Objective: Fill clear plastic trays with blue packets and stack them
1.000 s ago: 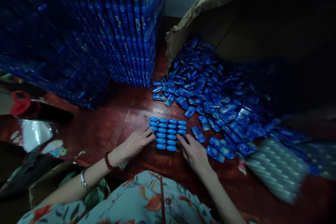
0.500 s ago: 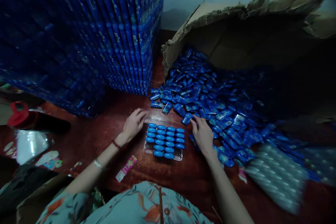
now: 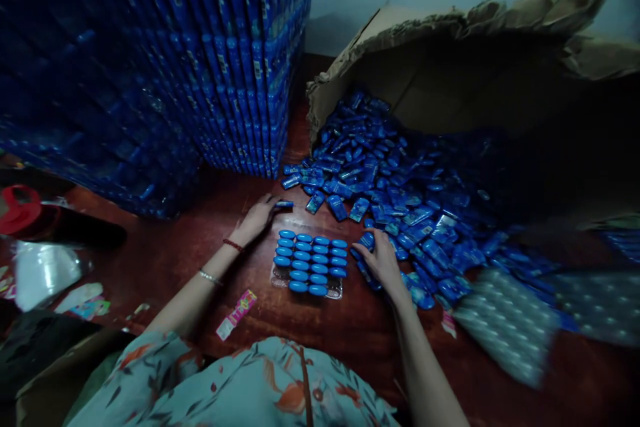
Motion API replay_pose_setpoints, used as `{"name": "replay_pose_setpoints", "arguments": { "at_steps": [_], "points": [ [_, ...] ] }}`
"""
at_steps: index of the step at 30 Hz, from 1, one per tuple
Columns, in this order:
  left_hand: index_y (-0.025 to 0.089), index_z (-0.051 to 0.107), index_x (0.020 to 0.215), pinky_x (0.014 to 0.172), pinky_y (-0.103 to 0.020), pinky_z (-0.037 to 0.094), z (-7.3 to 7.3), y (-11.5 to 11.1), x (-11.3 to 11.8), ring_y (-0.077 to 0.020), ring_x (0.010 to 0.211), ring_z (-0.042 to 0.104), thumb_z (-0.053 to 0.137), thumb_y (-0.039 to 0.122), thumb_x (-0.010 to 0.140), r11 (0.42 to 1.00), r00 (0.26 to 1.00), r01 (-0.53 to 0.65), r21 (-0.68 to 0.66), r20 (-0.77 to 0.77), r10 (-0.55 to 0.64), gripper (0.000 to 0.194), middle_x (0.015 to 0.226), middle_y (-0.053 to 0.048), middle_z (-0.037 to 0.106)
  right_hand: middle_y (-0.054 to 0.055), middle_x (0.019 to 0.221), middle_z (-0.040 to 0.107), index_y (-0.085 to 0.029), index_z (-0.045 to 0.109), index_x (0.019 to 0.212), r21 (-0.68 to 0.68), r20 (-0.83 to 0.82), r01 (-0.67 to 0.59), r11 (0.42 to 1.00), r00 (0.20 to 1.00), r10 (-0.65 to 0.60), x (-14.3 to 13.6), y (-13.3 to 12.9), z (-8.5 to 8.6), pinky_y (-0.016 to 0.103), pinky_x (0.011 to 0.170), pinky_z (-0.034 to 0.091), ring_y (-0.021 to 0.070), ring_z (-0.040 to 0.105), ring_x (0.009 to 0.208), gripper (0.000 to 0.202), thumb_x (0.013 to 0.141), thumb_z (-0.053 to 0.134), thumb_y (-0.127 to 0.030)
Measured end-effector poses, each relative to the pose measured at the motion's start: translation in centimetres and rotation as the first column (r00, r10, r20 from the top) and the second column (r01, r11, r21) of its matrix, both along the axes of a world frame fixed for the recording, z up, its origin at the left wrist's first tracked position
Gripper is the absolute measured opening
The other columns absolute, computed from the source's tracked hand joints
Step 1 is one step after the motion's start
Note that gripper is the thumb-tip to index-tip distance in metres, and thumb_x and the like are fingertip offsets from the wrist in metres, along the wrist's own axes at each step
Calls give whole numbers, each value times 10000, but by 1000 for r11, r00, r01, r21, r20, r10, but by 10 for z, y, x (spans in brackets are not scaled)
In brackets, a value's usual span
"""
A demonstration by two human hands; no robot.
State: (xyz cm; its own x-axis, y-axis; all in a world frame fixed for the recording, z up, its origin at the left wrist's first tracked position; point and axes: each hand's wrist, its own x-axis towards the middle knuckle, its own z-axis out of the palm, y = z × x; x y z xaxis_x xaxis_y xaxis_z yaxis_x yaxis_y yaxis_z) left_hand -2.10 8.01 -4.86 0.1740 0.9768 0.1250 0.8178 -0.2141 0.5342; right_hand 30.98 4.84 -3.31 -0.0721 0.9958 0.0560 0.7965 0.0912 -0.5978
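A clear plastic tray [image 3: 334,290] lies on the table in front of me. Rows of small blue flat packs [image 3: 301,256] stand on end in it, with some dark open slots along its near edge and left side. Beyond the tray's far left corner, my left hand [image 3: 256,220] has its fingertips closed on a blue pack [image 3: 284,204] turned on edge. To the right of the tray, my right hand [image 3: 384,259] is bent around another blue pack [image 3: 367,240], thumb on the near side. Its far fingers are partly hidden.
Loose blue packs [image 3: 370,167] spill from a torn cardboard box [image 3: 425,80]. Tall stacks of filled blue packages [image 3: 225,67] stand at left. A red-lidded bottle [image 3: 65,223] lies at far left. Empty clear trays [image 3: 510,327] sit at right, a pink wrapper [image 3: 237,315] near me.
My left hand has moved slightly away from me and taken a blue pack from the table. My right hand has drawn back from one loose pack to another nearer the tray's right side.
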Motion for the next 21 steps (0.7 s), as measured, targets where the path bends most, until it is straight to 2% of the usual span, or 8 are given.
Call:
{"name": "replay_pose_setpoints", "arguments": {
  "at_steps": [2,4,7,9,11,15,18,21],
  "points": [
    [152,540,1157,899,-367,453,4,-27,-18,-203,1000,558,408,246,916,998,995,-33,45,98,29,291,1096,-108,589,24,679,592,-169,580,1036,-53,-160,107,993,981,-114,14,-20,1,296,573,455,175,560,584,424,797,520,-514],
    [150,575,1099,874,-350,463,10,-58,-32,-189,939,579,439,306,906,993,971,-96,75,228,77,283,1030,-94,617,-37,495,524,-174,580,1045,-176,-334,178,968,914,-229,26,-41,6,250,426,381,137,467,414,444,783,541,-530],
    [156,624,1006,844,-323,470,20,-106,-44,-181,905,587,496,361,872,971,897,-237,9,387,215,276,979,-74,627,-51,442,511,-173,600,1000,-305,-517,146,941,804,-293,31,-71,19,231,362,323,110,414,348,446,730,614,-527],
    [160,646,942,852,-313,466,26,-134,-43,-182,923,584,511,381,858,939,829,-340,-45,457,322,272,966,-64,623,-37,463,538,-172,619,931,-344,-565,75,936,780,-270,25,-87,26,232,381,349,105,435,358,402,730,616,-520],
    [163,663,882,868,-315,462,30,-155,-37,-187,946,580,524,390,845,918,788,-387,-85,487,378,269,956,-61,617,-19,510,565,-173,625,857,-332,-566,25,943,794,-220,14,-98,30,234,406,375,107,470,393,354,740,608,-507],
    [192,679,911,927,-338,447,32,-176,-13,-202,1046,557,576,353,819,944,823,-306,-126,464,328,213,1068,-71,595,53,803,633,-189,607,754,-138,-447,-53,989,894,-15,-7,-107,28,248,563,462,165,599,704,233,786,570,-417],
    [218,650,1020,957,-357,439,31,-177,4,-200,1093,538,542,299,849,957,852,-283,-65,441,282,218,1152,-75,563,83,975,622,-200,590,864,-51,-303,-72,996,952,53,-8,-107,25,276,673,489,195,598,893,173,837,490,-339],
    [226,615,1094,957,-371,447,28,-174,13,-204,1115,529,502,251,872,963,882,-271,-11,398,253,251,1205,-82,534,112,1094,601,-192,528,1082,-19,-182,-77,997,981,72,-1,-108,19,324,748,500,207,594,958,264,857,435,-293]
  ]
}}
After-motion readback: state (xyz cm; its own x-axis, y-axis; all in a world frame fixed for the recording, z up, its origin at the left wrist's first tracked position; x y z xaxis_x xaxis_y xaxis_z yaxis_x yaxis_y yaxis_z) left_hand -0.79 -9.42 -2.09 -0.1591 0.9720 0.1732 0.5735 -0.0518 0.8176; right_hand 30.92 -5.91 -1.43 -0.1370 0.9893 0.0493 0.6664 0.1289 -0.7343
